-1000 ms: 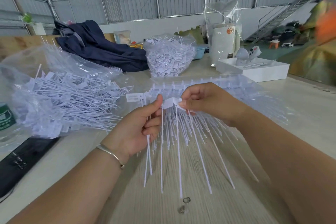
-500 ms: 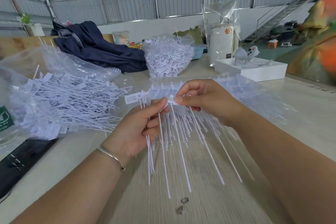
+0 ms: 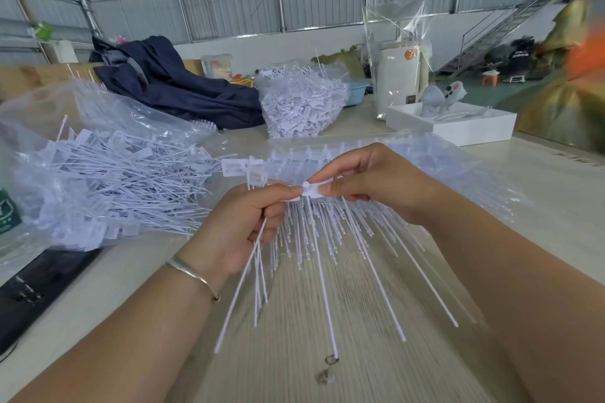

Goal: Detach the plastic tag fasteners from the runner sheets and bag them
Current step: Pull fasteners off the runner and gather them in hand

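While both hands meet over the wooden table [image 3: 327, 321], the observations below apply.

Left hand: left hand [image 3: 242, 222] has its fingers curled round a small bundle of detached fasteners [image 3: 258, 271], whose thin white stems hang down from the fist toward the table; thumb tip points right and meets the head of one fastener.

Right hand: right hand [image 3: 370, 180] pinches the flat white head of a single tag fastener [image 3: 309, 190] between thumb and forefinger; other fingers are loosely bent behind it.

Hands, relation: together, fingertips nearly touching at that one fastener head.

Runner sheet: runner sheet [image 3: 327, 154] stands in front of the hands, just behind the fingers, its row of white heads across the top and its many stems fanning down and outward over the table.

Clear bag, left: large clear bag [image 3: 98, 173] lies on the table well left of the hands, full of loose white fasteners, mouth toward the centre.

Second bag: clear bag of fasteners [image 3: 301, 105] stands upright farther back, beyond the runner sheet.

Other items: dark blue cloth [image 3: 170, 85] heaped at the back left; white box [image 3: 458, 124] at the back right; black flat object [image 3: 39, 288] at the left table edge; thin metal bangle [image 3: 193, 275] on the left wrist; two small metal rings [image 3: 330, 360] on the table below the stems.
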### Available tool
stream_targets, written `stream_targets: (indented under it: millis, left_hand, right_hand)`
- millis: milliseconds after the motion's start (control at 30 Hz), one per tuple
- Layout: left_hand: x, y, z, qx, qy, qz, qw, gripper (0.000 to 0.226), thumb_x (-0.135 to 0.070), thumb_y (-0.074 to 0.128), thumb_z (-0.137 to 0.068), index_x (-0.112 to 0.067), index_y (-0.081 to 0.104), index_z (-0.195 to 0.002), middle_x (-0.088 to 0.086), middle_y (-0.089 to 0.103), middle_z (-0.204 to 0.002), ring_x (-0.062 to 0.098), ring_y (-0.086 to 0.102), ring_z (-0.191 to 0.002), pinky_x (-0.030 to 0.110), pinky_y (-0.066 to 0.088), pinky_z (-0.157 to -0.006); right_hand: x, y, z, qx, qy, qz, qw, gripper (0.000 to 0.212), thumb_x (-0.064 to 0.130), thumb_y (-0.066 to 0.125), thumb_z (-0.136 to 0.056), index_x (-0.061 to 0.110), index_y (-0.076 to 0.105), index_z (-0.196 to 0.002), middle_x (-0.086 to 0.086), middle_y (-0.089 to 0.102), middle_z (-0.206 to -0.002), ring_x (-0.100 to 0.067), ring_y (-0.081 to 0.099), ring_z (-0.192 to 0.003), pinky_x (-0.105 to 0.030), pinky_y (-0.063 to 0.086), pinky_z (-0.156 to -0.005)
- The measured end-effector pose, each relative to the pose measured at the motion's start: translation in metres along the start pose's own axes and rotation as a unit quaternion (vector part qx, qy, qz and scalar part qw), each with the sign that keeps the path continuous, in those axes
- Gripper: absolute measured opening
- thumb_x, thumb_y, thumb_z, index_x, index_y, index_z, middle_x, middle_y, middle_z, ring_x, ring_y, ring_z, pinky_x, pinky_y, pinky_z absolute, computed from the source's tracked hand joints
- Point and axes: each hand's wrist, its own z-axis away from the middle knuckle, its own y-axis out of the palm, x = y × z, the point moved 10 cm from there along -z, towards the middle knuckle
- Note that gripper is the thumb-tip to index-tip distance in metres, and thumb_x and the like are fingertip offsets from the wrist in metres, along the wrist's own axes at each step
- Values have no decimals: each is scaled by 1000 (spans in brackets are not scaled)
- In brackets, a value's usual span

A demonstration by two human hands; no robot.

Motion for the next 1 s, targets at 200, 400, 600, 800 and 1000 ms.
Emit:
stream_targets:
  millis: [200, 400, 600, 800, 1000]
  left_hand:
    - [0, 0, 2, -11, 14, -117, 993, 23, -12, 74, -70, -9, 56, -84, -8, 26, -47, 10, 20, -41, 17, 19, -38]
    - [-2, -8, 0, -64, 19, -209, 976, 29, -12, 75, -68, -17, 48, -58, -4, 30, -45, 11, 25, -37, 18, 20, -40]
    - [0, -44, -4, -110, -5, -89, 990, 44, -9, 76, -74, -25, 46, -46, -7, 28, -47, 10, 24, -39, 18, 20, -37]
    - [12, -22, -6, -69, -29, -31, 997, 26, -10, 74, -81, -14, 54, -65, -2, 37, -56, 8, 30, -42, 17, 22, -34]
    - [19, -15, -4, -52, -58, -18, 997, 38, -42, 57, -94, -14, 53, -69, 1, 50, -59, 10, 33, -43, 17, 20, -35]
  right_hand:
    - [-4, 5, 1, 39, 31, 32, 998, 17, 3, 71, -76, 18, 80, -75, 3, 55, -51, -6, 39, -50, -14, 33, -48]
    - [-4, 8, 2, 32, 30, 51, 998, 12, 13, 69, -67, 19, 78, -64, -2, 53, -51, -9, 37, -51, -18, 32, -51]
    - [3, -30, 1, -77, -4, -6, 997, 11, 3, 66, -77, 1, 75, -72, 0, 46, -48, -6, 38, -48, -12, 33, -47]
    - [-1, -22, -1, -84, -2, -2, 996, 16, -6, 55, -83, 1, 68, -76, 9, 48, -47, -2, 41, -45, -10, 35, -48]
    - [-4, -9, -2, -59, -1, 49, 997, 11, 1, 68, -81, 12, 69, -81, 7, 60, -57, -5, 54, -55, -13, 41, -56]
